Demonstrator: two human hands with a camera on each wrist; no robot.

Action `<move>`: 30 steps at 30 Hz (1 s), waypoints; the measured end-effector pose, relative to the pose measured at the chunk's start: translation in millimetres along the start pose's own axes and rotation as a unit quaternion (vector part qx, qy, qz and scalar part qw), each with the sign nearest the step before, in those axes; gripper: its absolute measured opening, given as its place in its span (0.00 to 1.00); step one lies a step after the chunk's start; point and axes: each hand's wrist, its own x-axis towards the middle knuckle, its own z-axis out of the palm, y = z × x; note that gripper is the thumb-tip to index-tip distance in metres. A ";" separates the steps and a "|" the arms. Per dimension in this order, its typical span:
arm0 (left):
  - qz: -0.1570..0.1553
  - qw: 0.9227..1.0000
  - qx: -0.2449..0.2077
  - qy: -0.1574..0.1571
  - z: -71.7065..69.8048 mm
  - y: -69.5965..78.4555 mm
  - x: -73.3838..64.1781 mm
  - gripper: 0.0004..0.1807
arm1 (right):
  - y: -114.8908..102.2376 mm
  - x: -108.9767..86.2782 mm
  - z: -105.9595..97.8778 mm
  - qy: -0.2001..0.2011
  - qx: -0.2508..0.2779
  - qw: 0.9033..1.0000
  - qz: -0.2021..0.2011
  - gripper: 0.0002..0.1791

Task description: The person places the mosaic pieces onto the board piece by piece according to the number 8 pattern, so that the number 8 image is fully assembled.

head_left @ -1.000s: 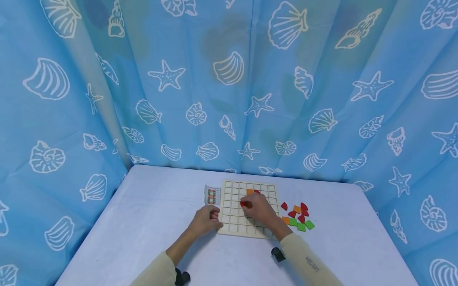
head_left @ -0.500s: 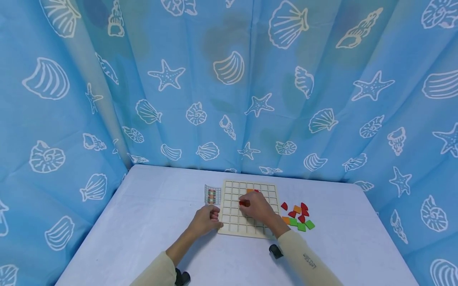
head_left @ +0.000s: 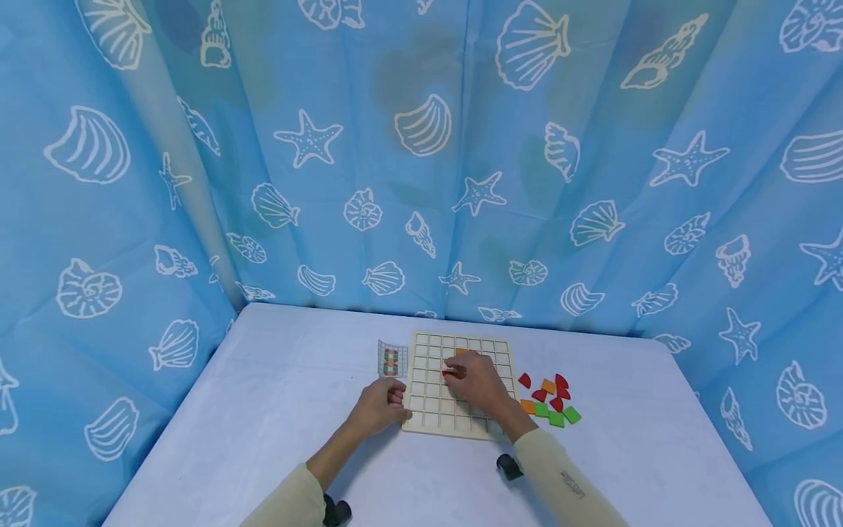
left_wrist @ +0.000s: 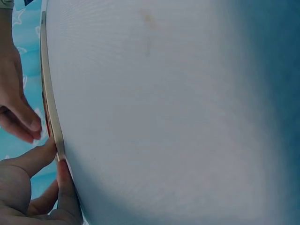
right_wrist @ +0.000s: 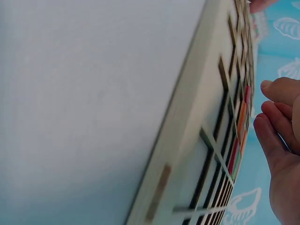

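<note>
In the head view, a pale gridded board [head_left: 426, 402] lies on the table. My left hand [head_left: 375, 410] holds its left edge, and the left wrist view shows the edge [left_wrist: 52, 108] between thumb and fingers. Over the middle of the board is my right hand [head_left: 481, 384]. The right wrist view shows its fingertips [right_wrist: 265, 123] apart from the board, with nothing between them. Just below those fingers a red piece [right_wrist: 247, 93] sits in the grid. Beside it are an orange piece [right_wrist: 242, 117] and another red piece [right_wrist: 233, 152]. The hand hides part of the grid.
A small pattern card [head_left: 392, 360] lies left of the board. To the right are loose pieces: several red quarter-rounds [head_left: 561, 382], orange squares [head_left: 549, 386] and green squares [head_left: 556, 419]. A blue shell-printed curtain [head_left: 421, 183] surrounds the white table [head_left: 276, 395].
My right fingers pinched and pressed the red piece on the board earlier. Now they have let it go and lifted slightly. The left hand stays at the board's edge.
</note>
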 end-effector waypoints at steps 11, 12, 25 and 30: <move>0.011 1.000 -0.008 0.000 -0.3 1.6 -1.5 0.24 | 34.5 -23.5 -39.5 0.034 0.003 0.997 0.075 0.18; 0.013 1.000 -0.008 0.000 -0.4 1.2 -1.5 0.24 | 38.8 -26.3 -43.3 0.034 -0.003 0.996 0.087 0.19; 0.011 1.000 -0.008 0.001 -0.4 1.0 -1.1 0.24 | 98.5 -69.3 -82.4 0.075 -0.057 0.987 0.129 0.18; 0.010 1.000 -0.007 0.002 -0.5 1.1 -1.9 0.23 | 108.1 -92.6 -90.3 0.090 -0.063 0.987 0.118 0.19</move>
